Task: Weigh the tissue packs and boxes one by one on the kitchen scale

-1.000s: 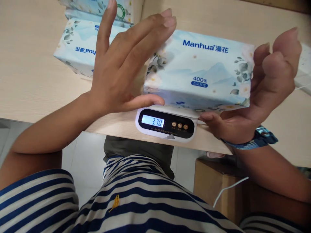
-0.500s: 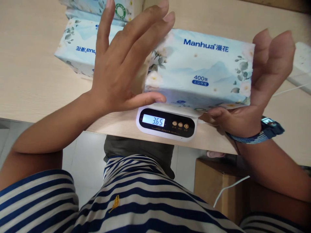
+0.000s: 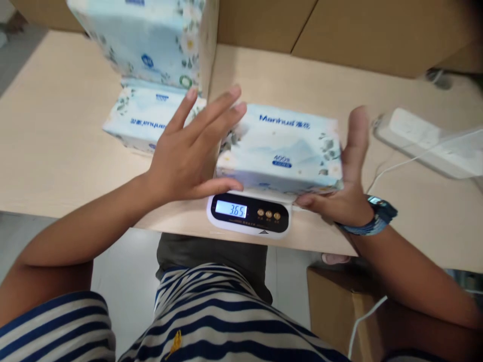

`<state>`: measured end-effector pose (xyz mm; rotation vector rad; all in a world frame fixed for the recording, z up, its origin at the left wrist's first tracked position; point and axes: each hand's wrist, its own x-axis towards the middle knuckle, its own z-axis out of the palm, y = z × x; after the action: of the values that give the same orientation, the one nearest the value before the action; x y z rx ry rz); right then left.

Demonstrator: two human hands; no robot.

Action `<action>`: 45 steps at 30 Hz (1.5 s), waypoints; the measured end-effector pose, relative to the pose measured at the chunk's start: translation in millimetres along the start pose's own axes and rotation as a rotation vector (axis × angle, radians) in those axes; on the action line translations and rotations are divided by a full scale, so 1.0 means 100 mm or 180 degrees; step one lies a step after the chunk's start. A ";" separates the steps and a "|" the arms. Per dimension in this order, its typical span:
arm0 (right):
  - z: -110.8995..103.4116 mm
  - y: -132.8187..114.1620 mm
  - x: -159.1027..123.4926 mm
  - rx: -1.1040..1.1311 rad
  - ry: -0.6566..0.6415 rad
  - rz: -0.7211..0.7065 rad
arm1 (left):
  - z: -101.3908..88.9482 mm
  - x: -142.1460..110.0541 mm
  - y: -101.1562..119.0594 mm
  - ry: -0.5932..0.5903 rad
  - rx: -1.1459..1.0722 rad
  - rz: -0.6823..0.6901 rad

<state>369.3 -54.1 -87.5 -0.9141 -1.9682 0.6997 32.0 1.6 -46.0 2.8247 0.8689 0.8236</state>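
A light-blue floral pack of tissues (image 3: 287, 148), marked Manhua, rests on a small white digital scale (image 3: 249, 213). The scale's lit display reads 365. At the pack's left end is my left hand (image 3: 184, 156), its fingers spread and its thumb along the lower front corner. My right hand (image 3: 349, 186) stands at the right end, fingers stretched up beside the pack and thumb near its lower front edge. Neither hand is wrapped round the pack; whether the palms press on it I cannot tell. A blue watch (image 3: 379, 213) is on my right wrist.
More tissue packs stand at the left: a lower one (image 3: 139, 108) behind my left hand and a larger stack (image 3: 151, 40) farther back. A white power strip (image 3: 433, 143) with a cable lies at the right. Cardboard (image 3: 264, 25) borders the table's back; a brown box (image 3: 332, 301) sits below.
The camera view has tilted up and drawn back, showing more of the table's far side. Both hands stay at the pack's ends, the right hand's fingers more upright. The reading is unchanged.
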 end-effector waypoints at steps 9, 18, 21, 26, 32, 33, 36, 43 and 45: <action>0.09 0.09 -0.01 0.0158 -0.0072 0.0147 | 0.10 -0.15 -0.04 0.0747 0.0325 0.0482; 0.14 0.15 0.02 0.0381 -0.0002 0.0207 | 0.07 -0.16 0.01 0.0739 0.0209 0.0322; 0.16 0.17 0.02 0.0316 0.0069 0.0215 | 0.07 -0.17 -0.01 0.0676 0.0174 0.0269; 0.16 0.15 -0.01 0.0314 0.0084 0.0308 | 0.10 -0.21 -0.03 0.0528 0.0207 0.0295; 0.16 0.11 -0.10 0.0010 0.0150 0.0616 | 0.15 -0.23 -0.04 0.0607 0.0206 0.0279; 0.17 0.10 -0.12 -0.0050 0.0195 0.0687 | 0.16 -0.23 -0.04 0.0619 0.0178 0.0248; 0.20 0.12 -0.15 -0.0131 0.0312 0.0838 | 0.17 -0.22 -0.04 0.0581 0.0192 0.0202; 0.23 0.21 -0.22 0.0019 0.0592 0.0986 | 0.12 -0.19 -0.02 0.0311 0.0308 0.0071; 0.24 0.22 -0.23 -0.0031 0.0765 0.1080 | 0.12 -0.18 -0.05 0.0289 0.0161 0.0000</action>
<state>365.2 -62.6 -125.8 -1.2930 -1.6237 0.7306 23.5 -2.9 -66.2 2.8501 0.9140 0.9501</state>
